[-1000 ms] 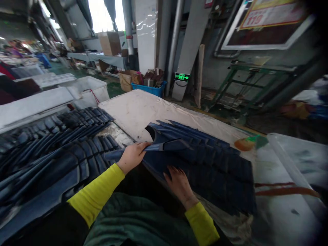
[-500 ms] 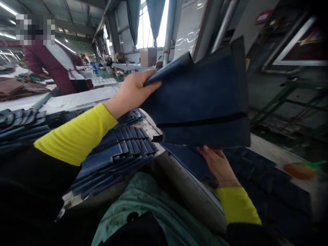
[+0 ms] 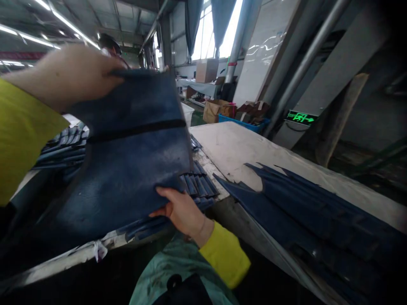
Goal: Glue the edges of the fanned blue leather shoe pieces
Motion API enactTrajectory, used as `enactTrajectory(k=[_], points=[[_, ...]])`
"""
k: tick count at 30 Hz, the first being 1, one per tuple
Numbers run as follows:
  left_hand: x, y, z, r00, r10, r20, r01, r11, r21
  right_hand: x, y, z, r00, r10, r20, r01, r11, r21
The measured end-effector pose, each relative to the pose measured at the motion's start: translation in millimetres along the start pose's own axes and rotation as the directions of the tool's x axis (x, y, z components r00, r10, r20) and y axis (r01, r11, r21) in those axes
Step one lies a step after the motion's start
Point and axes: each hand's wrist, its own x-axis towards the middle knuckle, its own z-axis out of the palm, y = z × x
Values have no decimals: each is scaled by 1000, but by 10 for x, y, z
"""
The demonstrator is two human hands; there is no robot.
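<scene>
A dark blue leather-like panel (image 3: 136, 161) with a black strip across it hangs spread between my two hands. My left hand (image 3: 85, 72), blurred, grips its upper left edge with the fingers closed. Lower down, my right hand (image 3: 184, 212) pinches the right edge between thumb and fingers. Behind the panel, rows of folded dark blue pieces (image 3: 200, 186) lie on the left table, partly hidden by it. To the right, overlapping blue panels (image 3: 305, 207) are spread over another table's near side.
A pale tabletop (image 3: 229, 140) stretches beyond the blue panels at right. Past it stand a blue crate (image 3: 244, 123) with brown pieces and a cardboard box (image 3: 206, 70). A green lit exit sign (image 3: 300, 117) hangs near a pillar. Another person (image 3: 110, 44) is partly hidden behind my left hand.
Both hands have swung left with the panel, from over the right-hand table to over the folded pieces. The right hand has shifted up onto the panel's edge, and the view has turned right.
</scene>
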Motion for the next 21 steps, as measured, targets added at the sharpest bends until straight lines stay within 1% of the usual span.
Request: enactTrajectory(k=[1, 2, 3, 4, 5, 6, 7, 8, 9, 12, 14, 17, 21], points=[[-63, -9, 254, 996, 7, 88, -8, 1000, 21, 51, 155, 55, 994, 110, 27, -111, 992, 63], [-131, -4, 522, 987, 32, 156, -40, 998, 50, 97, 296, 91, 980, 194, 35, -197, 975, 106], [-200, 8, 788, 971, 101, 217, -118, 991, 66, 143, 416, 113, 964, 263, 34, -266, 955, 134], [-264, 23, 1036, 940, 164, 299, -190, 980, 61, 188, 512, 129, 950, 311, 22, -311, 938, 154], [-318, 40, 1253, 896, 223, 385, -255, 966, 33, 236, 582, 142, 939, 345, 7, -341, 925, 169], [-358, 57, 1429, 865, 260, 429, -289, 957, 4, 287, 627, 155, 930, 367, -9, -360, 915, 183], [-384, 77, 1563, 838, 293, 460, -314, 949, -32, 340, 650, 169, 925, 378, -26, -366, 909, 199], [-395, 102, 1657, 824, 317, 470, -327, 943, -62, 394, 655, 181, 924, 380, -43, -363, 906, 217], [-393, 131, 1719, 820, 334, 465, -335, 938, -83, 447, 648, 192, 924, 378, -58, -355, 905, 234], [-345, 254, 1823, 815, 373, 444, -361, 925, -114, 591, 611, 188, 929, 359, -90, -324, 906, 272], [-318, 353, 1917, 795, 405, 451, -383, 912, -145, 665, 605, 151, 926, 366, -97, -328, 903, 278], [-320, 483, 2147, 766, 446, 464, -397, 895, -204, 744, 640, 72, 918, 382, -112, -338, 897, 285], [-333, 552, 2447, 769, 452, 452, -395, 892, -220, 824, 720, -9, 902, 407, -140, -352, 885, 305]])
